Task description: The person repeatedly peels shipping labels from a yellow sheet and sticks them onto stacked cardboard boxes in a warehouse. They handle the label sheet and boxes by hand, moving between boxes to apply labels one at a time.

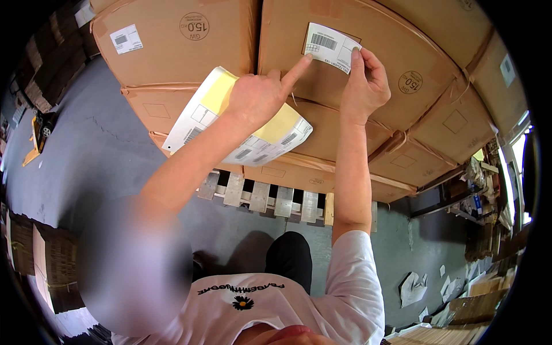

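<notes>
A white barcode label [325, 45] lies against the upper right carton [287, 43]. My right hand [364, 92] pinches the label's right end between thumb and fingers. With its index finger stretched out, my left hand [256, 99] touches the label's lower left corner. The other fingers of that hand are curled over a sheet of labels [215, 95], white with bare yellow backing where labels are gone. Several barcode labels remain along the sheet's lower part, and it hangs bent in front of the cartons. My left forearm hides part of it.
Stacked brown cartons [155, 63] stand on a wooden pallet [259, 198]; the upper left one bears a similar label [126, 39]. A yellow pallet jack [35, 138] is at far left. Flattened cardboard [57, 264] stands at lower left, and torn paper [412, 289] lies on the floor at right.
</notes>
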Available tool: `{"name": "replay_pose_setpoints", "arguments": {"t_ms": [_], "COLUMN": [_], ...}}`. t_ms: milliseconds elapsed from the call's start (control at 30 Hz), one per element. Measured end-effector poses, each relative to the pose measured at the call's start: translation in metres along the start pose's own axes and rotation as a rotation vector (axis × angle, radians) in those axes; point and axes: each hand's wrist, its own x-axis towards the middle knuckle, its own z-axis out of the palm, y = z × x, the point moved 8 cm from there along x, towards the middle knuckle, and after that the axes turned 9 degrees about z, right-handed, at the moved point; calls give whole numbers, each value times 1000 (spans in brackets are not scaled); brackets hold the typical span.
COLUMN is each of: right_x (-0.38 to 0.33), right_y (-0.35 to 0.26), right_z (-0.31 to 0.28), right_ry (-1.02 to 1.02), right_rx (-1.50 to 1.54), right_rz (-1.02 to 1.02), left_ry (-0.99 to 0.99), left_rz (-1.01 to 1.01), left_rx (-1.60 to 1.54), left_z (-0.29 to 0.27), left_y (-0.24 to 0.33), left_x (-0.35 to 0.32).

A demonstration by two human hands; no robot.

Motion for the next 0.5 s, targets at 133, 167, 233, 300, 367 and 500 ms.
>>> {"name": "replay_pose_setpoints", "arguments": {"t_ms": [133,167,233,300,367,500], "right_x": [2,3,4,4,5,6], "right_y": [6,6,7,7,5,5], "right_z": [4,4,3,3,2,3], "right_ry": [-20,-19,-17,-21,-20,10], "right_rx": [101,93,77,63,48,26], "right_rz": [44,37,25,27,27,-4], "left_ry": [25,27,19,-2,-5,44], "left_rz": [-2,-4,-12,-26,-34,-10], "left_rx": [-14,-18,-37,-65,-67,-50], "left_z": [1,0,2,5,6,10], "left_y": [-4,-4,-4,-6,-7,-7], "left_x": [0,0,0,1,3,3]}}
